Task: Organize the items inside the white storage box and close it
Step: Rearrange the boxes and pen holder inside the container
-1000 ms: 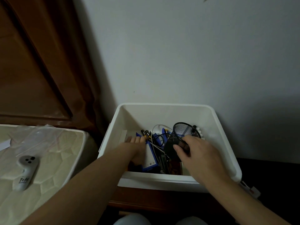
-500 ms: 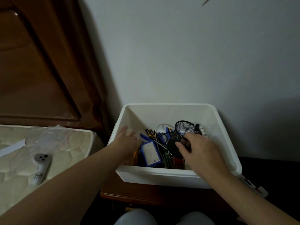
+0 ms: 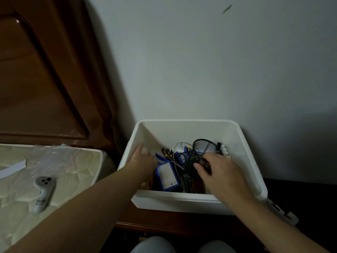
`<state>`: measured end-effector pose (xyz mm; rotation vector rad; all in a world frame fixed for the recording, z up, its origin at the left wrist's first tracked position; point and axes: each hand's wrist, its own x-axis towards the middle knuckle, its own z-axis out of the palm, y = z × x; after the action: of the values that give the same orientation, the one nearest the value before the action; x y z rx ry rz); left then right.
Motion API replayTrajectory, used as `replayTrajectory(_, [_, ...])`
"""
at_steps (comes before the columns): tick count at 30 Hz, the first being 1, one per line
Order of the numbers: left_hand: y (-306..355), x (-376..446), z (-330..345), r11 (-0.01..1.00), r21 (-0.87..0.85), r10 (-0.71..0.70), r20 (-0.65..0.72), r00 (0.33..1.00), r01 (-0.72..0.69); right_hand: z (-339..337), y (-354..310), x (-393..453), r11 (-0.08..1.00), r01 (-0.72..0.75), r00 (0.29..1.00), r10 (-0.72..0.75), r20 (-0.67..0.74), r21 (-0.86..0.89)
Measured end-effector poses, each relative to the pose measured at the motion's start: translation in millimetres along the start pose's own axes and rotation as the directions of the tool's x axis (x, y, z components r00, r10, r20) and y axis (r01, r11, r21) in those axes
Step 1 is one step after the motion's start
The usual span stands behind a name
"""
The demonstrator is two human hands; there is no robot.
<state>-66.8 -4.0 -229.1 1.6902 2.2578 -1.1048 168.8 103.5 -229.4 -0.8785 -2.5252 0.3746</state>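
**A:** Left to right, what could go wrong?

**B:** I see the left hand (image 3: 144,159) inside the box (image 3: 182,199), fingers straight against its left wall, holding nothing. Beside it lies a blue pack (image 3: 166,177) among loose batteries (image 3: 167,153) and cables (image 3: 179,157). The right hand (image 3: 218,172) grips a black mesh cup (image 3: 202,152), tilted on the pile. I judge that lifting it could snag cables and drag small things out. The box sits on a wooden stand by the wall; no lid is visible.

**A:** Any writing?

**B:** A controller (image 3: 42,192) on the mattress at far left bears a mark too small to read.
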Motion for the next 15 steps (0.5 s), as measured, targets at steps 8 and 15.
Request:
replayTrajectory(8, [-15, -17, 12, 0.987, -0.024, -0.158, -0.228, 0.961, 0.157, -1, -2, -1, 1.000, -0.014, 1.000, 0.014, 0.013, -0.005])
replayTrajectory(15, [-21, 3, 8, 0.980, 0.008, -0.191, -0.214, 0.958, 0.198, 5, 3, 1, 1.000, -0.007, 1.000, 0.007, 0.018, -0.013])
